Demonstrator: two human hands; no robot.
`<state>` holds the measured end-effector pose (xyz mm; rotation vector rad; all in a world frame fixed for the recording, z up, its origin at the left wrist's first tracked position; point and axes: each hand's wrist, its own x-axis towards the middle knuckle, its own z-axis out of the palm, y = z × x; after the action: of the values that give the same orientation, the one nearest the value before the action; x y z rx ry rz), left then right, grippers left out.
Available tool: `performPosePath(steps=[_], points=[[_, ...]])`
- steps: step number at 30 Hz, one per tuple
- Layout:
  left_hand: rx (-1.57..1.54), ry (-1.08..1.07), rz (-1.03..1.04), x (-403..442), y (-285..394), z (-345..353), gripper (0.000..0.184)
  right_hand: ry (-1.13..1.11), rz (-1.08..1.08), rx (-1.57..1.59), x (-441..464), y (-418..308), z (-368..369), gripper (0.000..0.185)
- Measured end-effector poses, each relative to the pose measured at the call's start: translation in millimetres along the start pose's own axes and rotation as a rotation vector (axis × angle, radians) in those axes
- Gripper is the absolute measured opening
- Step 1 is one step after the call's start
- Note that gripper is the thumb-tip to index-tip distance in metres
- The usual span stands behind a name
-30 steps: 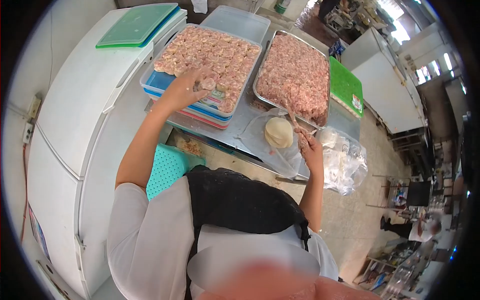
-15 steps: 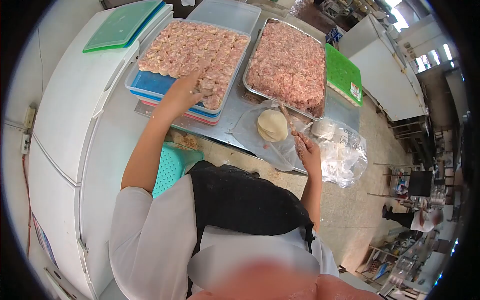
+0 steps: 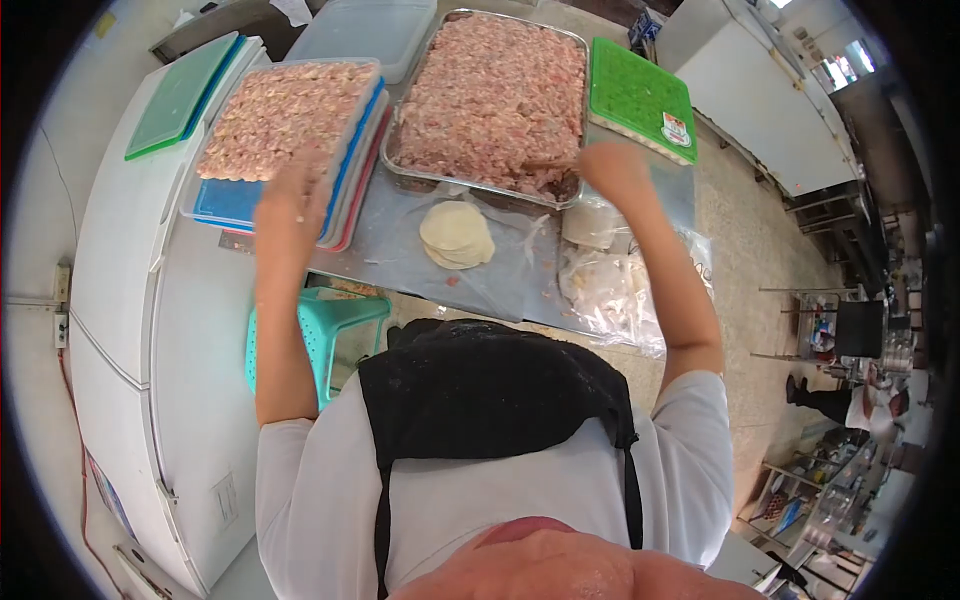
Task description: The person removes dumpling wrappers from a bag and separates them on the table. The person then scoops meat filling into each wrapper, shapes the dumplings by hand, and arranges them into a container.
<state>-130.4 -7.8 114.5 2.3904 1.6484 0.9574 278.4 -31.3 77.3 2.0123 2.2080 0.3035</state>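
My right hand (image 3: 612,168) is closed at the near right corner of the metal tray (image 3: 400,170), gripping a meat-smeared stick (image 3: 550,165) whose end is in the ground meat (image 3: 495,95). Motion smears my left hand (image 3: 292,195), which is over the near side of a clear plastic container (image 3: 190,205). Its fingers cannot be made out. Inside that container, meat-filled dumplings (image 3: 285,110) stand in tight rows, with blue bottom (image 3: 228,200) showing at the near edge. Between my hands, a stack of round dough wrappers (image 3: 457,236) lies on a plastic sheet (image 3: 400,240).
Bagged wrappers (image 3: 605,285) lie at the table's near right. A green-lidded box (image 3: 640,95) stands beyond the tray. Left is a white freezer (image 3: 110,300) with lids (image 3: 180,95) on top. A turquoise stool (image 3: 325,325) stands below the table. Far right, a person (image 3: 860,405) is visible.
My right hand has gone from beside the wrappers up to the tray, taking the stick into the meat. My left hand has drawn back toward the container's near edge. The view has shifted.
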Motion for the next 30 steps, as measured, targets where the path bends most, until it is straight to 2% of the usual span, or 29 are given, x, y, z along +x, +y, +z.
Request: performPosePath(steps=[2,4,5,7,8,9,10,13,15,16,17,18,20,22,23,25,26,28,29,30], points=[[-0.359,-0.203,0.036,-12,25,41,0.03,0.085,-0.134,0.041,3,-25,31,0.016],[-0.461,-0.417,0.074,-29,37,87,0.024,0.16,-0.235,0.081,-11,-39,34,0.018],[-0.456,-0.419,0.065,-37,44,107,0.024,0.179,-0.308,0.059,-19,-39,29,0.018],[-0.235,-0.26,0.22,-48,55,137,0.021,0.199,-0.38,0.039,-18,-20,9,0.019],[-0.233,-0.261,0.216,-50,53,145,0.021,0.05,-0.324,0.037,-9,1,-9,0.019],[-0.265,-0.278,0.109,-47,49,148,0.02,-0.097,-0.266,0.036,-4,14,-16,0.019],[-0.298,-0.294,-0.001,-48,46,150,0.02,-0.099,-0.272,0.037,-3,18,-10,0.019],[-0.351,-0.323,-0.055,-45,41,146,0.019,0.003,-0.301,0.031,-7,12,29,0.024],[-0.418,-0.277,-0.04,-43,40,142,0.019,0.134,-0.303,0.22,-28,-19,55,0.024],[-0.488,-0.231,-0.026,-42,39,140,0.02,0.132,-0.305,0.219,-31,-16,59,0.024],[-0.49,-0.229,-0.029,-39,37,138,0.02,0.077,-0.213,0.369,-34,-9,62,0.021],[-0.514,-0.276,-0.103,-33,37,132,0.021,0.022,-0.117,0.517,-35,-2,62,0.018],[-0.539,-0.324,-0.178,-24,33,130,0.022,0.019,-0.085,0.571,-32,9,60,0.018],[-0.947,-0.275,-0.453,-15,27,132,0.026,0.007,-0.052,0.625,-25,9,39,0.018],[-0.951,-0.282,-0.458,-11,26,131,0.026,0.061,-0.071,0.549,-17,7,20,0.02],[-0.819,-0.238,-0.233,3,27,128,0.029,0.117,-0.081,0.467,-3,-6,14,0.021],[-0.827,-0.244,-0.229,7,21,134,0.029,0.04,-0.125,0.384,3,-17,26,0.022],[-0.925,-0.047,-0.161,12,12,146,0.03,-0.043,-0.156,0.297,4,-37,35,0.022],[-0.935,-0.05,-0.155,17,8,148,0.03,-0.064,-0.124,0.353,0,-47,34,0.024],[-0.901,-0.079,-0.27,23,9,146,0.031,-0.085,-0.094,0.41,-2,-55,34,0.025]])
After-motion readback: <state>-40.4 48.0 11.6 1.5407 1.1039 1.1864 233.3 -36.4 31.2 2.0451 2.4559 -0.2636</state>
